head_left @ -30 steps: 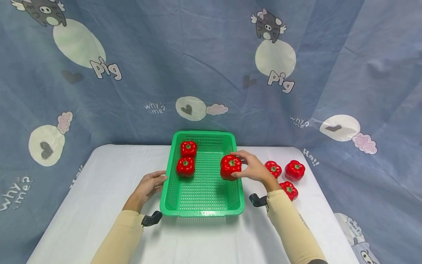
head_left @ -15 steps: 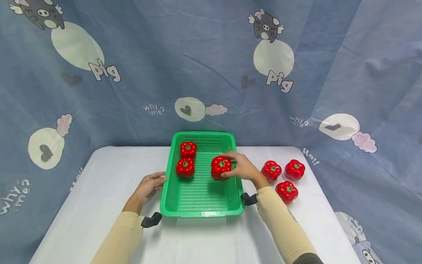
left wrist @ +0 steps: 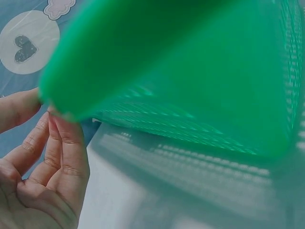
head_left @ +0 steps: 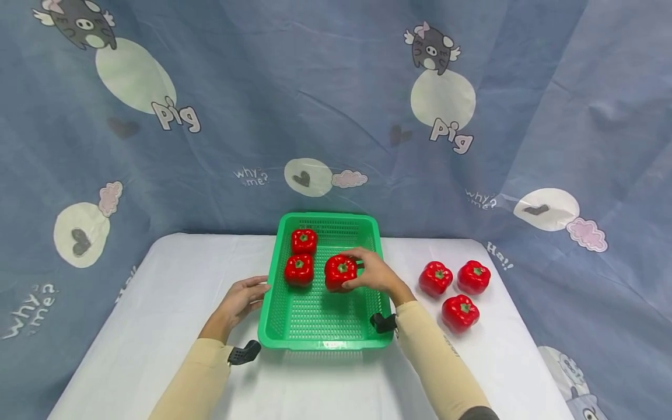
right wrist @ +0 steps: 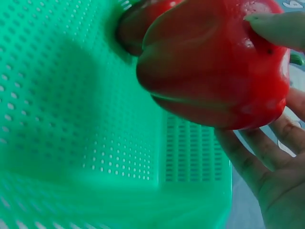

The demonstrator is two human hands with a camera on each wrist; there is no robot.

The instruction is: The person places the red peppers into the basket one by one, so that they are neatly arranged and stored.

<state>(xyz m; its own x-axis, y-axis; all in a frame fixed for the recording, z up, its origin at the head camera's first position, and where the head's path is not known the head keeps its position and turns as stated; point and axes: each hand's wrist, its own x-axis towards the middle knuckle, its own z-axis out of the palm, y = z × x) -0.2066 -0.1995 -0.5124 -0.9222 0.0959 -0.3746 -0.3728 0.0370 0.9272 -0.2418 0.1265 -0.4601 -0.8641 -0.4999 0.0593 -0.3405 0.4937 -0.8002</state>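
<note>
A red bell pepper [head_left: 338, 274] is held in my right hand [head_left: 374, 273] over the green perforated basket [head_left: 325, 345]. In the right wrist view, the thumb [right wrist: 281, 31] lies on one side of the pepper and the fingers reach round the other. Two more red peppers stand inside along the basket's left side, a rear one [head_left: 304, 241] and a nearer one [head_left: 299, 270]. At the left rim, my left hand [head_left: 240, 300] pinches the edge; in the left wrist view its thumb and fingertips meet the green rim from two sides.
On the white table [head_left: 173, 303], to the right of the basket, sit three red peppers: a left one [head_left: 435, 279], a right one [head_left: 473, 277] and a front one [head_left: 459, 313]. A blue printed cloth [head_left: 336, 134] hangs behind the table.
My right hand has carried the pepper leftward, from the basket's right side to near its middle, beside the two peppers there. The left hand has stayed at the left rim.
</note>
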